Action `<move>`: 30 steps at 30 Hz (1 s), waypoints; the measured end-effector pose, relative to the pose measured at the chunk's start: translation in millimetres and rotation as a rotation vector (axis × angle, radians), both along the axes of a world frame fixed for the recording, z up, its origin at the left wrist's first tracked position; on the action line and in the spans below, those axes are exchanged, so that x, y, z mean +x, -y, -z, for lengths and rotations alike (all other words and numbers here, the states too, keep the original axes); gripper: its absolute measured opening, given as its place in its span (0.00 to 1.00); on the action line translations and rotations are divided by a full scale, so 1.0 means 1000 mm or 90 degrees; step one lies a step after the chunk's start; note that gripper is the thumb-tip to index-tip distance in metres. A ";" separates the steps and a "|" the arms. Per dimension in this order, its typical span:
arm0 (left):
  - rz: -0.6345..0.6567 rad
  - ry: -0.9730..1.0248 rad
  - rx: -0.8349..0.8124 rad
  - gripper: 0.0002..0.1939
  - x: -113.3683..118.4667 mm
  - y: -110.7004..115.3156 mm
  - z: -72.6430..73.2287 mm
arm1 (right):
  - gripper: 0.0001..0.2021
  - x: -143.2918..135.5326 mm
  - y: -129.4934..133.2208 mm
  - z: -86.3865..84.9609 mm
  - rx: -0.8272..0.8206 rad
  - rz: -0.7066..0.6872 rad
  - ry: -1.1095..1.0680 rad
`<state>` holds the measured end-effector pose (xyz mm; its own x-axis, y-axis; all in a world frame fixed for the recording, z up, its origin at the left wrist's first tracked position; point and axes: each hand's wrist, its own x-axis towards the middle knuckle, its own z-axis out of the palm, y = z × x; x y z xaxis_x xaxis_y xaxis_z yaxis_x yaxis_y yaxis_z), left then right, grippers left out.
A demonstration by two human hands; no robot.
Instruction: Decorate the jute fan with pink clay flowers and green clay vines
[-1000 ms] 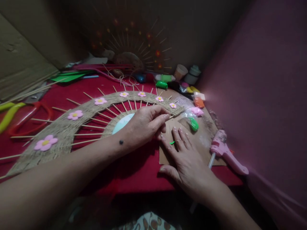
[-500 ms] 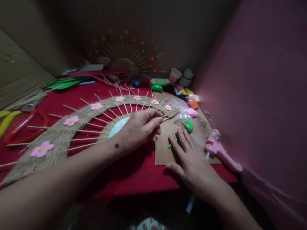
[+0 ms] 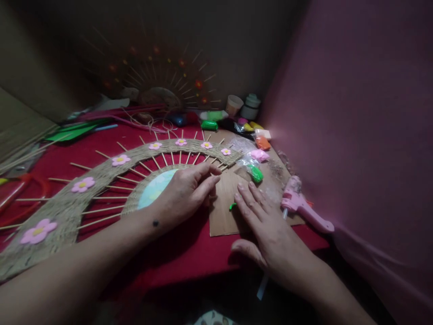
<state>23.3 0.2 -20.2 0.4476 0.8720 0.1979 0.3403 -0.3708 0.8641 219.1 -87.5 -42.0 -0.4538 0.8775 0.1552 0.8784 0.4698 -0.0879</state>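
My right hand (image 3: 270, 225) lies flat, fingers stretched out, over the brown cardboard (image 3: 221, 221). A thin strand of bright green clay (image 3: 232, 206) shows beside its fingertips, partly hidden under them. My left hand (image 3: 189, 192) hovers by the cardboard's left edge with its fingers curled and thumb near the index finger; whatever is in it, if anything, is hidden. Behind and left of it spreads a woven half-round fan-like piece (image 3: 101, 169) with radiating sticks, pink flowers (image 3: 83, 184) with yellow centres, and a light blue middle (image 3: 152, 189).
A pink glue gun (image 3: 301, 203) rests right of my right hand. Bags of green clay (image 3: 256, 173), pink clay (image 3: 260, 155) and orange clay (image 3: 263, 143) lie at the cardboard's back. Red-handled scissors (image 3: 27, 194) are at the left. A cup (image 3: 234, 105) stands behind.
The view has shifted slightly, so everything sits further left. My right hand has slid a little over the green clay, which now shows as one curved strand. My left hand keeps its curled pose.
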 end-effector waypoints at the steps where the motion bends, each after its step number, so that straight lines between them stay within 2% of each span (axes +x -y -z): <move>1: -0.004 -0.005 0.002 0.08 0.000 0.000 0.000 | 0.37 0.000 0.003 0.000 0.004 -0.006 0.014; 4: -0.009 -0.015 0.008 0.08 0.001 0.000 -0.001 | 0.37 -0.004 0.001 0.002 -0.001 0.001 0.041; 11: 0.004 -0.023 0.008 0.09 -0.001 -0.001 0.003 | 0.40 -0.019 -0.036 -0.004 -0.030 0.021 0.056; 15: 0.001 -0.010 -0.001 0.10 -0.003 -0.001 0.003 | 0.38 -0.013 -0.020 -0.004 -0.040 0.034 0.079; 19: -0.009 -0.035 0.043 0.08 -0.002 -0.001 0.001 | 0.38 -0.007 -0.003 -0.001 -0.058 0.028 0.082; 26: -0.010 -0.041 0.060 0.09 -0.006 -0.005 0.001 | 0.42 -0.019 -0.043 -0.005 -0.045 0.014 0.064; 30: -0.005 -0.042 0.052 0.10 -0.008 -0.006 0.002 | 0.43 -0.016 -0.044 -0.003 -0.039 0.026 0.070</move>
<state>15.7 6.2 -21.7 0.4559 0.8576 0.2381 0.3988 -0.4360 0.8068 202.8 -43.7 -38.5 -0.4289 0.9018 0.0524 0.9026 0.4302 -0.0168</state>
